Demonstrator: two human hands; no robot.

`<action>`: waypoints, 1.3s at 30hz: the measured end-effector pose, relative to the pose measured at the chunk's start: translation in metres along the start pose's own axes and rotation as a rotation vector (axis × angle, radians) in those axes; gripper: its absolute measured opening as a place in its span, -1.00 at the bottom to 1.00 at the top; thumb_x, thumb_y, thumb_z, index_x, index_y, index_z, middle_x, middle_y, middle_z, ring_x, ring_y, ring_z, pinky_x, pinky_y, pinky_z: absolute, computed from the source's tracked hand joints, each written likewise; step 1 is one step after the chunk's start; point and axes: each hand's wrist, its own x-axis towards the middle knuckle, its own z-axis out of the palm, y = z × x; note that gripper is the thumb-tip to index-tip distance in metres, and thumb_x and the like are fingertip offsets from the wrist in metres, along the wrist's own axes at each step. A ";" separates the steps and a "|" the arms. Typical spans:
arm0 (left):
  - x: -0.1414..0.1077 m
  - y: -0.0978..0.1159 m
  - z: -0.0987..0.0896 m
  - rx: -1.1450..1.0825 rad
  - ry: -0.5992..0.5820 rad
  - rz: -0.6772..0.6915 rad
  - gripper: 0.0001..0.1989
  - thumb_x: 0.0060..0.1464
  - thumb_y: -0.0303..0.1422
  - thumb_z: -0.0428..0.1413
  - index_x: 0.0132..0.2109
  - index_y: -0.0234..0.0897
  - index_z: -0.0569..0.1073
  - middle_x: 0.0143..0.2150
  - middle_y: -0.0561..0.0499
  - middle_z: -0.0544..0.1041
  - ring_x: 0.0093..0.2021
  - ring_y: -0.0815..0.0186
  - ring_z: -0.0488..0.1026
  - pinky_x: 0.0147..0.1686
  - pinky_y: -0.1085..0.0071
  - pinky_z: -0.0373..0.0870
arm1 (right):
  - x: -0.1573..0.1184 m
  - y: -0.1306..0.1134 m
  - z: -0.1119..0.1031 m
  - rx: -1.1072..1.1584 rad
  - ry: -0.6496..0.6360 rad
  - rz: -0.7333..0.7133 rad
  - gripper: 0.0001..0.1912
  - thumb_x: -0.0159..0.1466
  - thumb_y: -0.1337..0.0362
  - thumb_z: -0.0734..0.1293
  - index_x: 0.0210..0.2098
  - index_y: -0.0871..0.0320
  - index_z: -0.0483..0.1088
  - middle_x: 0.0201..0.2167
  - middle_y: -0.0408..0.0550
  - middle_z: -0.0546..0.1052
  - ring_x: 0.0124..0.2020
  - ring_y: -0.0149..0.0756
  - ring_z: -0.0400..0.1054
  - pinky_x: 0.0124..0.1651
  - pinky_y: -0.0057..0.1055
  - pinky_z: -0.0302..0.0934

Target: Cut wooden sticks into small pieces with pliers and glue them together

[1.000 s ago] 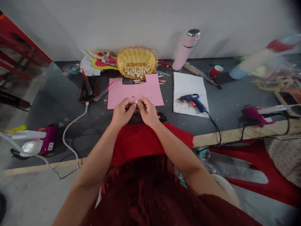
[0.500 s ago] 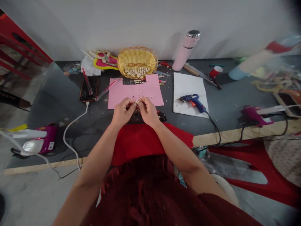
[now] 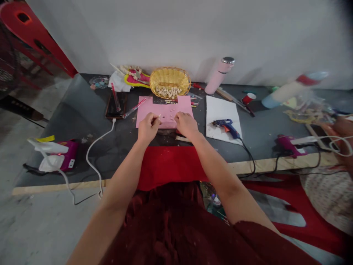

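My left hand (image 3: 149, 127) is pinched on a small pale piece (image 3: 159, 116) above the left part of the pink sheet (image 3: 144, 105). My right hand (image 3: 186, 124) is closed over the right part of the sheet; what its fingertips hold, if anything, is too small to make out. Several tiny pale bits (image 3: 172, 111) lie on the sheet between my hands. Just behind the sheet stands a yellow wicker basket (image 3: 169, 79) with many small pale pieces in it. A ruler-like strip (image 3: 182, 138) lies under my right wrist.
A blue glue gun (image 3: 226, 126) rests on a white board (image 3: 222, 106) at the right. A pink bottle (image 3: 217, 78) stands behind it. At the left are a phone (image 3: 111, 108) with a white cable and a purple device (image 3: 72, 154). A person's hand (image 3: 343, 127) shows far right.
My hands have moved apart, the left one keeping a small pale piece, the right one going right. The view has shifted, so the table things appear lower.
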 end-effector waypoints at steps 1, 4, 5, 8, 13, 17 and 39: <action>0.000 -0.001 0.000 0.009 -0.002 0.001 -0.90 0.14 -0.34 0.03 -0.31 -0.24 0.39 -0.40 0.05 0.57 -0.43 0.40 0.47 -0.40 0.49 0.28 | 0.006 0.000 0.000 -0.051 -0.029 -0.008 -0.73 0.35 0.29 0.09 -0.10 0.18 0.36 -0.12 0.12 0.50 -0.07 -0.10 0.31 -0.09 -0.26 0.19; -0.001 -0.004 0.000 0.030 -0.012 0.002 -0.89 0.14 -0.31 0.03 -0.31 -0.23 0.39 -0.41 0.06 0.57 -0.42 0.38 0.48 -0.40 0.48 0.27 | 0.022 0.000 0.003 -0.124 -0.076 -0.020 -0.72 0.35 0.29 0.10 -0.07 0.19 0.37 -0.09 0.15 0.50 -0.03 -0.07 0.30 -0.08 -0.25 0.20; -0.001 -0.005 0.000 0.034 -0.012 0.000 -0.89 0.14 -0.31 0.03 -0.31 -0.22 0.39 -0.41 0.06 0.57 -0.42 0.38 0.48 -0.40 0.48 0.27 | 0.026 0.000 0.003 -0.130 -0.082 -0.024 -0.72 0.34 0.30 0.11 -0.08 0.19 0.38 -0.09 0.15 0.50 -0.04 -0.06 0.31 -0.08 -0.25 0.20; -0.001 -0.007 0.000 0.033 -0.010 -0.017 -0.90 0.14 -0.32 0.03 -0.31 -0.22 0.39 -0.39 0.05 0.58 -0.41 0.37 0.48 -0.40 0.47 0.27 | 0.030 0.002 0.000 -0.129 -0.087 -0.037 -0.73 0.33 0.35 0.11 -0.13 0.20 0.41 -0.12 0.14 0.51 -0.06 -0.07 0.33 -0.10 -0.27 0.19; -0.001 -0.005 -0.001 0.031 -0.008 -0.034 -0.90 0.14 -0.34 0.03 -0.31 -0.23 0.40 -0.39 0.05 0.59 -0.41 0.37 0.48 -0.39 0.47 0.28 | 0.001 0.009 -0.016 -0.073 -0.101 -0.104 -0.74 0.36 0.31 0.09 -0.15 0.16 0.39 -0.16 0.04 0.51 -0.12 -0.23 0.35 -0.08 -0.36 0.17; 0.000 -0.003 -0.001 -0.004 0.014 -0.018 -0.91 0.12 -0.36 0.04 -0.32 -0.24 0.40 -0.39 0.04 0.58 -0.44 0.40 0.45 -0.40 0.47 0.28 | -0.038 0.016 -0.020 -0.013 -0.123 -0.205 -0.82 0.30 0.20 0.24 -0.27 0.18 0.39 -0.23 0.04 0.48 -0.14 -0.21 0.31 -0.01 -0.27 0.15; 0.005 0.001 -0.003 -0.207 0.301 -0.058 -0.87 0.15 -0.30 0.04 -0.30 -0.26 0.38 -0.42 0.04 0.56 -0.39 0.40 0.46 -0.31 0.45 0.36 | -0.035 0.014 -0.012 1.042 -0.004 0.123 -0.61 0.19 0.00 0.30 -0.13 0.15 0.28 -0.25 -0.01 0.50 -0.49 -0.37 0.35 -0.43 -0.38 0.25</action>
